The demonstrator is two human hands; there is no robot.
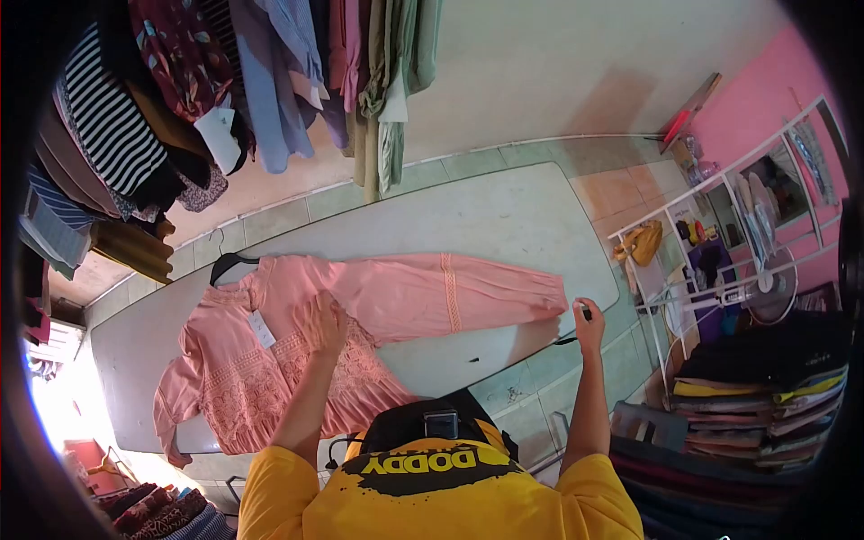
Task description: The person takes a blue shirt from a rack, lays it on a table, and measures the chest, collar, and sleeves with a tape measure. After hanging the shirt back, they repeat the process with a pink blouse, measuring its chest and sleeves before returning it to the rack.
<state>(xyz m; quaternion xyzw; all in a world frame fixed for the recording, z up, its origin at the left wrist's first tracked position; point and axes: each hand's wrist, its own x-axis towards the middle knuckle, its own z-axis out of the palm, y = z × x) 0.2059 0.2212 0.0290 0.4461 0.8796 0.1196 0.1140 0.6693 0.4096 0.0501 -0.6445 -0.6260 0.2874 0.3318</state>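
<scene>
A pink long-sleeved blouse [364,283] with lace bands lies spread on a pale table, one sleeve stretched out to the right. My left hand [326,328] rests flat on the blouse's front, fingers extended. Just beyond the sleeve's gathered cuff, my right hand [589,326] is closed on a small black object whose kind I cannot make out. A black hanger [232,263] sits at the blouse's collar, its hook pointing away from me. From the chest hangs a white tag [261,328].
The pale table [504,211] reaches toward the wall. Garments [270,81] hang above its far left side. To the right stand a white metal rack [688,211], a fan [769,283] and stacked folded clothes [765,387]. More clothes [162,513] lie at lower left.
</scene>
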